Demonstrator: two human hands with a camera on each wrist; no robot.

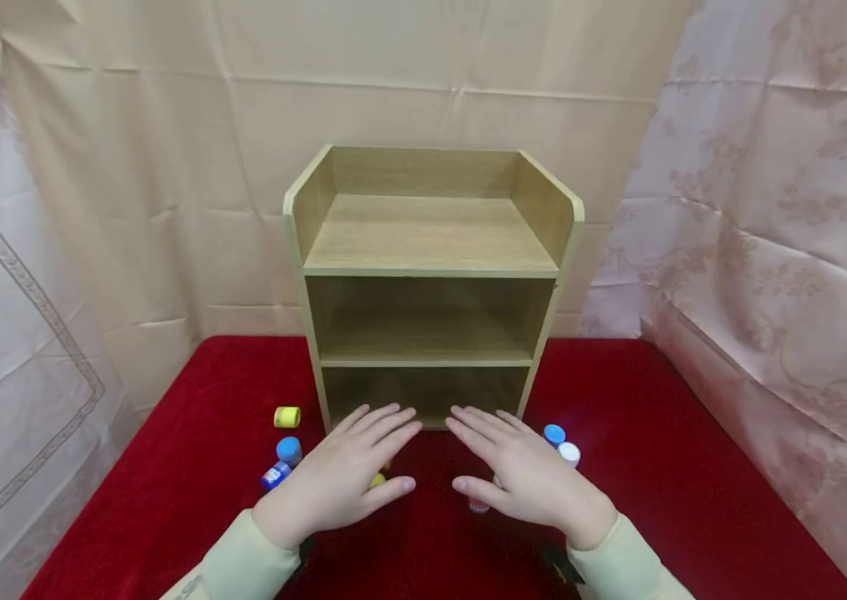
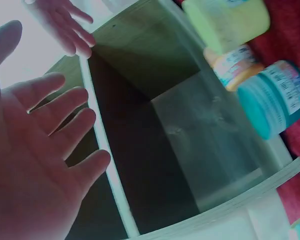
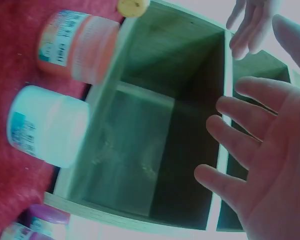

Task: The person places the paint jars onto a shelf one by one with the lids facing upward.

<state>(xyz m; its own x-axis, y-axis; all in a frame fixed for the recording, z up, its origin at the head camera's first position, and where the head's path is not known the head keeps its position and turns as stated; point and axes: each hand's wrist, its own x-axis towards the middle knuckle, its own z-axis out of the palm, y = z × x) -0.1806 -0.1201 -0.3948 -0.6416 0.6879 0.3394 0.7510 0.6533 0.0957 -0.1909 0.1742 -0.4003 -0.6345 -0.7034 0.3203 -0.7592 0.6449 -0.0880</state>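
My left hand (image 1: 341, 475) hovers palm down over the red table with its fingers straight, holding nothing. Mirroring it, my right hand (image 1: 528, 475) is also extended and holds nothing. The fingertips of both point toward the wooden shelf (image 1: 431, 237), and a gap separates the two thumbs. Partly covered by the left hand is a yellow jar (image 1: 378, 480); a red jar (image 1: 478, 505) shows below the right thumb. In the left wrist view, a teal jar (image 2: 275, 100) and an orange jar (image 2: 237, 67) stand before the shelf. The right wrist view has a white jar (image 3: 47, 125) and an orange-red jar (image 3: 80, 46).
Left of the shelf lie a yellow container (image 1: 287, 417), a blue jar (image 1: 289, 451) and a darker blue jar (image 1: 276, 476). On the right is a blue-lidded jar (image 1: 554, 434). Red cloth (image 1: 664, 475) covers the table, with curtains (image 1: 131, 167) hanging behind and at both sides.
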